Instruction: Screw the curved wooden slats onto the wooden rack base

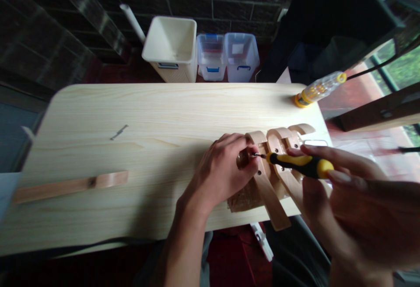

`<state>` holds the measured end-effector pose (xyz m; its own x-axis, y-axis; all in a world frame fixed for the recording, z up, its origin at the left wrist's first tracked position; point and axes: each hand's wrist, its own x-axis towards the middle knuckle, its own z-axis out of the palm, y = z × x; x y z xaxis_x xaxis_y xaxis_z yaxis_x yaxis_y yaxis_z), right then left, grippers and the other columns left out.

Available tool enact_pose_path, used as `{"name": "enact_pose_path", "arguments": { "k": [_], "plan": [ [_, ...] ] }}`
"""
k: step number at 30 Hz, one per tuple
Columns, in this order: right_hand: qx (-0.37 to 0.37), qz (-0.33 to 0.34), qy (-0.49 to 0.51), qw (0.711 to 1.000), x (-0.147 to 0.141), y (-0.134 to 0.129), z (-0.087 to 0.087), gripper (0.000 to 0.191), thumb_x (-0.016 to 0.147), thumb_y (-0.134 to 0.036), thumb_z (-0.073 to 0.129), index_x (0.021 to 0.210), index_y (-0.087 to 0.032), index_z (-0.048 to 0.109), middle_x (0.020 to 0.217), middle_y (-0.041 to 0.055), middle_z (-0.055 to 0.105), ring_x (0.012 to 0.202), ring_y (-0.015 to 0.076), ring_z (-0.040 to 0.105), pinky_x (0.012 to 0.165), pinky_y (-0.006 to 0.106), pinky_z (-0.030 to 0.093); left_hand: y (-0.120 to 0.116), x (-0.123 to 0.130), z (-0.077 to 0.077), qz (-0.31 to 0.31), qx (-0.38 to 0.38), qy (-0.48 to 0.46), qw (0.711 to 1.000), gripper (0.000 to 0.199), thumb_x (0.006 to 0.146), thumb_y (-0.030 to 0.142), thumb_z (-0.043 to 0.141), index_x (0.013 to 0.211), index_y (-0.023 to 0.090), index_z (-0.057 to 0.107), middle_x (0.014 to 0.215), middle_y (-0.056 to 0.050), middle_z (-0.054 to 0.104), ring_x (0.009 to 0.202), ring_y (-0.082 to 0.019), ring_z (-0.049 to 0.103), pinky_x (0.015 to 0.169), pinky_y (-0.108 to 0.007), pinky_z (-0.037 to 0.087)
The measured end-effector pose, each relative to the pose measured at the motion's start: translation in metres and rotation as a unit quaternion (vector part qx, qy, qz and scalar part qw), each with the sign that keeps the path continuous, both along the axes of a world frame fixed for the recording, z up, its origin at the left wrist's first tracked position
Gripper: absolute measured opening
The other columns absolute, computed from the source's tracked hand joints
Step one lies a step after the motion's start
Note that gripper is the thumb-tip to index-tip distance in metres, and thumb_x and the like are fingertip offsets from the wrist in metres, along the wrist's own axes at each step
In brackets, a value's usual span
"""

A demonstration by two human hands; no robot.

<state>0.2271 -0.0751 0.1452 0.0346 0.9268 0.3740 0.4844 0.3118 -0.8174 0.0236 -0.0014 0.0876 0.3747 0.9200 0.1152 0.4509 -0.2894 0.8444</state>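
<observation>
My right hand (354,199) grips a yellow and black screwdriver (302,164), its shaft pointing left. At the screwdriver's tip, my left hand (225,164) pinches a small shiny screw (254,154) between thumb and fingers; its exact shape is partly hidden. Beneath both hands lie several curved wooden pieces (274,204) with dark holes, side by side. They rest on a brown, shiny plastic wrapping (244,199) near the table's front edge. Part of the nearest wooden piece is covered by my left fingers.
On the table (157,112), a wooden strip (70,186) lies at the left, with small dark metal pieces (119,132) farther back. A clear, yellow-ended tube (320,89) stands at the back right corner. Behind the table are a cream bin (170,66) and two clear boxes (242,59).
</observation>
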Motion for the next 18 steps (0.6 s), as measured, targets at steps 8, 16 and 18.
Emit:
{"name": "enact_pose_path", "arguments": {
  "k": [8, 16, 18],
  "plan": [
    [0.017, -0.025, -0.004, 1.0, 0.001, 0.0, -0.006, 0.033, 0.088, -0.006, 0.086, 0.11, -0.03, 0.08, 0.132, 0.0023, 0.084, 0.111, 0.021, 0.086, 0.094, 0.03, 0.075, 0.0, 0.001, 0.0, 0.008, 0.007, 0.007, 1.0, 0.01, 0.096, 0.017, 0.071, 0.1, 0.026, 0.071, 0.107, -0.002, 0.079, 0.107, -0.025, 0.075, 0.098, -0.04, 0.059],
    [0.024, -0.036, 0.005, 0.999, 0.007, 0.001, -0.015, 0.031, 0.09, -0.011, 0.09, 0.11, -0.033, 0.081, 0.135, 0.0028, 0.083, 0.116, 0.0257, 0.084, 0.101, 0.04, 0.074, 0.0, 0.001, 0.002, 0.012, -0.001, 0.0, 1.0, 0.009, 0.096, 0.018, 0.07, 0.1, 0.025, 0.072, 0.105, -0.001, 0.079, 0.106, -0.024, 0.075, 0.096, -0.039, 0.058],
    [0.035, -0.044, -0.003, 0.998, 0.006, 0.001, -0.015, 0.032, 0.089, -0.012, 0.092, 0.11, -0.034, 0.081, 0.133, 0.0016, 0.083, 0.115, 0.0251, 0.084, 0.098, 0.038, 0.074, 0.0, 0.001, 0.002, 0.013, 0.001, 0.003, 1.0, 0.009, 0.096, 0.018, 0.07, 0.101, 0.026, 0.072, 0.105, 0.0, 0.078, 0.106, -0.024, 0.074, 0.096, -0.039, 0.057]
  ]
}}
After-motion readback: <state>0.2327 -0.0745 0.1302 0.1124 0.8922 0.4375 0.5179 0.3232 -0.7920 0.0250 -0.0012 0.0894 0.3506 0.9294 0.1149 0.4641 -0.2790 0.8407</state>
